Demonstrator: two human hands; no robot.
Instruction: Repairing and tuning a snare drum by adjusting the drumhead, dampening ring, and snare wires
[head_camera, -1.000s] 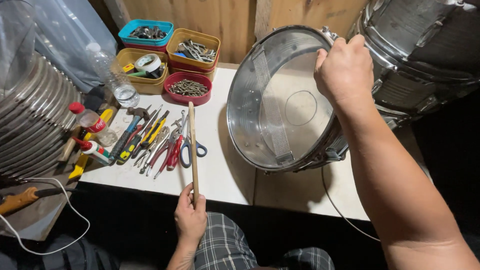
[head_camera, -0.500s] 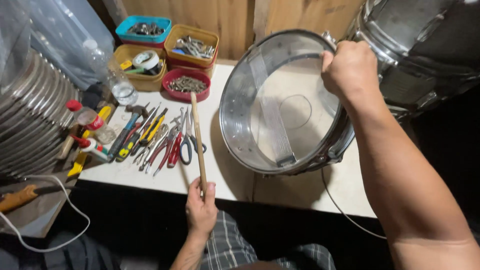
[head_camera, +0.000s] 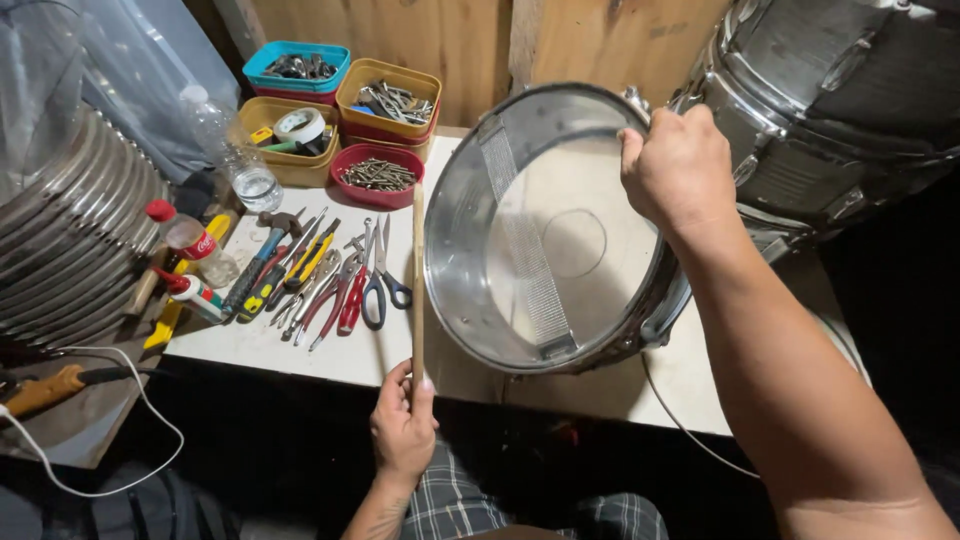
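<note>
Head view: round chrome snare drum tipped up on its edge over white tabletop, clear bottom skin and strip of snare wires facing camera. Right hand closed over upper rim, propping shell. Left hand closed around butt of slim wooden drumstick, tip raised just beside left rim, not touching. Row of pliers, scissors and screwdrivers lying left of stick; red round tub of screws behind. Step judged: checking or sounding the drum with stick. Next move calls for firm rim grip and light, controlled stick contact.
</note>
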